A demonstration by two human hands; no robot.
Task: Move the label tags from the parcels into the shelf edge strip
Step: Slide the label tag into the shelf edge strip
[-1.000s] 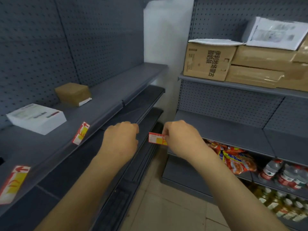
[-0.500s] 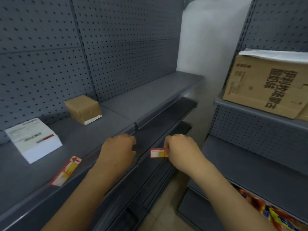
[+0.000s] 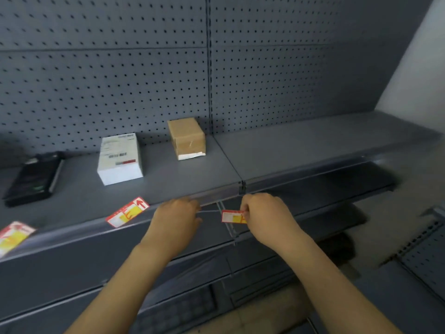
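My right hand (image 3: 266, 216) pinches a small red and yellow label tag (image 3: 232, 216) just below the clear shelf edge strip (image 3: 216, 197). My left hand (image 3: 177, 219) is curled, its fingers at the strip left of the tag; I see nothing held in it. A second red and yellow tag (image 3: 127, 212) sits in the strip further left, and a third tag (image 3: 13, 235) is at the far left edge. On the grey shelf (image 3: 277, 150) stand a white parcel (image 3: 120, 159) with a printed label and a brown cardboard parcel (image 3: 187, 138).
A black flat device (image 3: 35, 178) lies on the shelf at the far left. Grey pegboard (image 3: 144, 68) backs the shelf. Lower shelves (image 3: 325, 213) run beneath my hands. Another shelf unit's corner (image 3: 423, 251) shows at the right.
The view has swung left to face the shelf head on. Both hands have come up to the edge strip, the right one still holding the tag.
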